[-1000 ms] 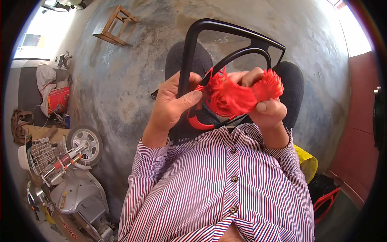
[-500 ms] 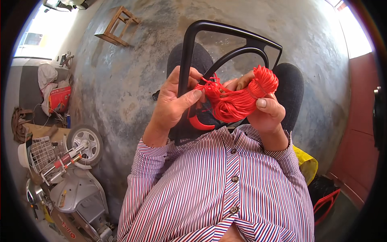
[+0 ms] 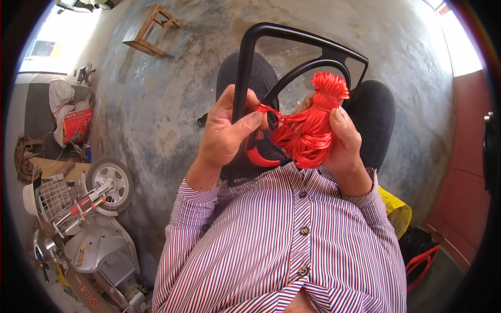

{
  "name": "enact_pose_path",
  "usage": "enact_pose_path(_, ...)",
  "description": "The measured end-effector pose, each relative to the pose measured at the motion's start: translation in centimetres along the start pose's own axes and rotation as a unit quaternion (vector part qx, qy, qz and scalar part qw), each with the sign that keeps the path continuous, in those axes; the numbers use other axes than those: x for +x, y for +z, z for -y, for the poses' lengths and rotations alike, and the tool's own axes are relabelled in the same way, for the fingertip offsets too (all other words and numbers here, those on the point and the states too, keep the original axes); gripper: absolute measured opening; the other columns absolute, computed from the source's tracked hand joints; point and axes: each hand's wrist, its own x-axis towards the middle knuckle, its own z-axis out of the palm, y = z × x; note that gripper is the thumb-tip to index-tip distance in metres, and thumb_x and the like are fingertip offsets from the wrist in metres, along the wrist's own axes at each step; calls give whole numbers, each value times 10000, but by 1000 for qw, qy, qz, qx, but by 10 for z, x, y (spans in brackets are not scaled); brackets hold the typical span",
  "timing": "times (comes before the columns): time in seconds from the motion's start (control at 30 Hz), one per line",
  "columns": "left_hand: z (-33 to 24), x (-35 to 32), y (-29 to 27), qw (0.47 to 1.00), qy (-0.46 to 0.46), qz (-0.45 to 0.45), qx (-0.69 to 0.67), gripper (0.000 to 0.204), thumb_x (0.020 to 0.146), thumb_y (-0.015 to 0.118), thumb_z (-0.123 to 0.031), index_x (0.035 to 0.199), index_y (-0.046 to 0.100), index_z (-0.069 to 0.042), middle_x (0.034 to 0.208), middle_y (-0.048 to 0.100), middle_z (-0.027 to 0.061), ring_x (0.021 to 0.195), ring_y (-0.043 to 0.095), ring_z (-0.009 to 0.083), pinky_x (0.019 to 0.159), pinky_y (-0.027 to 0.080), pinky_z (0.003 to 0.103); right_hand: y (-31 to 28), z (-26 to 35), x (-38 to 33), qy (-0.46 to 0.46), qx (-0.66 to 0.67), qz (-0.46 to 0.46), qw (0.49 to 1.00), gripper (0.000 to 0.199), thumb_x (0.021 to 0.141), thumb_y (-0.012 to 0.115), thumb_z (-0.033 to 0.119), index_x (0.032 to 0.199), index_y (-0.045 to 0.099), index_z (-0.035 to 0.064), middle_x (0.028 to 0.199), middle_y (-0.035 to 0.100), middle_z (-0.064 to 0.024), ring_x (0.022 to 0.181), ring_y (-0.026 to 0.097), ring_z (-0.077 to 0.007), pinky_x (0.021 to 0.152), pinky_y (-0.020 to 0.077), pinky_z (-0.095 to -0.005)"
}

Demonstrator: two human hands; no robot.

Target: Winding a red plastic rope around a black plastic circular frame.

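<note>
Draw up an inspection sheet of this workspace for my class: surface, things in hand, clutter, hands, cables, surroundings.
Surface: stained grey floor
Things in hand: black frame; bundle of red cord, strands running to the left hand
Clutter: grey scooter, red box, yellow bag
Hands: left hand holds frame and strands; right hand grips bundle
Cables: thin pale wire beside the red box
Surroundings: wooden stool, red panel, bright opening

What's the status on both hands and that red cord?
Left hand gripping black frame. Right hand holding red cord bundle. Bundle hiding part of frame.
</note>
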Motion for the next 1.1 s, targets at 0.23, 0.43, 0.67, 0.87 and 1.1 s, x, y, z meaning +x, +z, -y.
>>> enact_pose_path(0.23,4,-8,-23,990,-62,-124,-30,180,960,562,-65,1137,554,-32,803,630,133,653,600,178,621,515,288,-34,34,20,-107,123,-85,983,376,1012,478,340,1183,540,11,995,665,-111,847,667,-251,834,551,-448)
enact_pose_path(0.43,-3,-14,-21,991,-54,-114,34,208,957,590,-88,1144,557,-3,832,646,147,680,623,179,647,532,297,-41,62,17,-67,-13,-128,989,362,943,497,157,1256,507,-23,1083,641,-136,990,655,-242,908,543,-421)
enact_pose_path(0.67,-13,2,-9,951,76,-52,294,224,884,653,-20,1100,648,36,1304,589,126,1023,630,185,867,518,297,25,39,26,34,-273,52,960,478,869,705,114,1261,497,-65,1064,682,-152,955,670,-167,829,529,-294)
enact_pose_path(0.87,-28,6,23,931,132,27,341,382,817,648,51,1198,647,17,1554,369,97,1267,536,254,1021,450,340,38,37,53,-91,-487,13,869,395,873,726,230,1113,604,-59,825,705,-149,743,692,-158,672,545,-288)
enact_pose_path(1.1,10,-9,-16,989,98,-9,111,407,804,739,-44,1198,643,2,1440,470,109,1262,512,233,1041,419,364,3,24,43,2,-97,9,995,200,913,560,124,988,680,-16,945,706,-87,805,669,-125,717,535,-274)
